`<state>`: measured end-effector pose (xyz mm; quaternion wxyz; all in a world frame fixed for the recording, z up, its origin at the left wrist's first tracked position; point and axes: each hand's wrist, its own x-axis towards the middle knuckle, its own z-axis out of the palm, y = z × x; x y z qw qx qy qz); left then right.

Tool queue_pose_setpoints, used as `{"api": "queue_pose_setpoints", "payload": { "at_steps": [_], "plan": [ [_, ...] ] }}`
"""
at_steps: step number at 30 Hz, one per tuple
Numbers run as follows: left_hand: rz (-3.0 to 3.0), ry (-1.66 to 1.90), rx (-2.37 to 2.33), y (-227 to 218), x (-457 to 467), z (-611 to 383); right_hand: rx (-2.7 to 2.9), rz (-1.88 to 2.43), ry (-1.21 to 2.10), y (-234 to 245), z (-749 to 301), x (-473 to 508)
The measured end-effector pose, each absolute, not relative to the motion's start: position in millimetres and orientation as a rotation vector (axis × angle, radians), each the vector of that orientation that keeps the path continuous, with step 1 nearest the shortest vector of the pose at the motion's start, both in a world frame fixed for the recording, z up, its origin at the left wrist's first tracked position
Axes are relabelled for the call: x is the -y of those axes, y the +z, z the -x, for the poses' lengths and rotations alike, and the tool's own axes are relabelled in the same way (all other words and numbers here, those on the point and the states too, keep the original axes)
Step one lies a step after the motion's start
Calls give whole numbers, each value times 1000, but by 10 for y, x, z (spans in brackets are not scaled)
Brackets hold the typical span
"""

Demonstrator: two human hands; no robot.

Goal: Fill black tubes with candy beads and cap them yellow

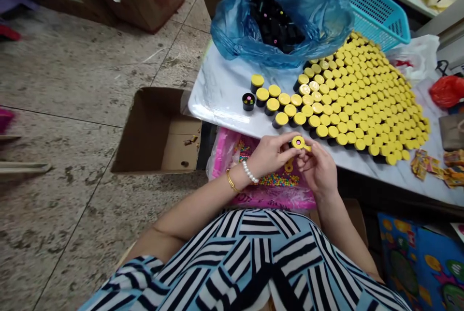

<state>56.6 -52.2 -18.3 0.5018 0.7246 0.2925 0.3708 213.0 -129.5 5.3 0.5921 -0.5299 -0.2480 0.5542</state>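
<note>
As you lean over the marble-topped table [221, 86], yellow-capped black containers [348, 103] fill its top in tight rows. Your left hand [270, 154] and right hand [318, 167] are half-closed, together pinching a small yellow cap [297, 142] at their fingertips, just off the table's near edge.

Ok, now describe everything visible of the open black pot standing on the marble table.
The small round black pot looks like moulded plastic and stands upright, lidless, with pink, yellow and green beads or sweets showing inside. It sits on the white marble-patterned table at the left end of the yellow-capped pots; whether it touches the nearest cannot be told. No hand touches it.
</note>
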Motion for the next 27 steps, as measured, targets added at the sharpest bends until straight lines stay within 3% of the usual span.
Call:
{"api": "queue_pose_setpoints", "payload": {
  "at_steps": [10, 16, 22, 27],
  "plan": [
    [-2037, 1008, -792, -269, 589, -635, 550, 1367, 1427, 90, -2181, 1242],
    [-2306, 1095, -918, -310, 589, -707, 856, 1599, 1270, 293, -2155, 990],
    [-2182, 1059, -962, -484, 671, -704, 878, 1528, 1185, 85, -2036, 1144],
    [-1981, 1083, -940, -466, 741, -630, 863, 1551, 915, 8, -1930, 1383]
  ]
}}
